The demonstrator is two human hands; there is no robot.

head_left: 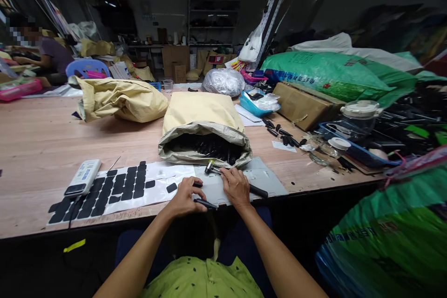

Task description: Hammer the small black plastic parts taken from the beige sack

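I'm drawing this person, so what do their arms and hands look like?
The left hand and right hand have bare fingers, with no gloves or wristbands showing. The forearms are bare, no sleeves visible. Between them is a yellow-green cloth shirt with small dark marks.

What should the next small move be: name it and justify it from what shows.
I'd probably set the slim black piece in the left hand down flat on the flat grey sheet: it is held near the sheet's front edge, while the right hand grips the black-handled, metal-headed hammer, so firm support seems sensible before any tap.
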